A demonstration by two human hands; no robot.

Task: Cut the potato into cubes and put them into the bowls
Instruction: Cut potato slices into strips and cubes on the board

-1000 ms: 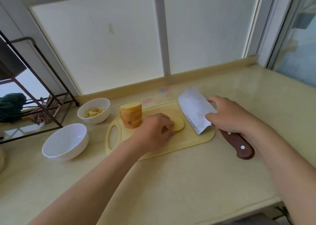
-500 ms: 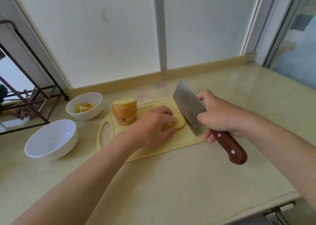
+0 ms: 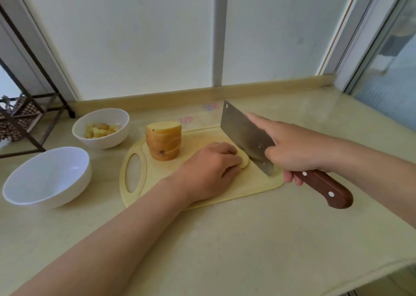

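Note:
A pale cutting board (image 3: 247, 185) lies on the counter. On its far left stands a stack of potato slices (image 3: 163, 140). My left hand (image 3: 211, 167) presses down on a flat potato slice (image 3: 244, 160) in the board's middle, fingers curled over it. My right hand (image 3: 292, 151) grips a cleaver (image 3: 245, 135) by its brown wooden handle, index finger stretched along the blade's spine. The blade stands upright, its edge down at the slice's right side. A white bowl (image 3: 117, 135) holding potato cubes (image 3: 101, 130) sits far left; an empty white bowl (image 3: 48, 176) sits nearer.
A black metal rack (image 3: 33, 106) with a woven basket stands at the far left. A frosted window and a low ledge (image 3: 202, 93) run behind the board. The counter's front edge (image 3: 382, 271) drops off at the lower right.
The cleaver has turned from lying tilted to standing upright and has come down against the slice. My right index finger now lies along the spine. My left hand stays on the slice.

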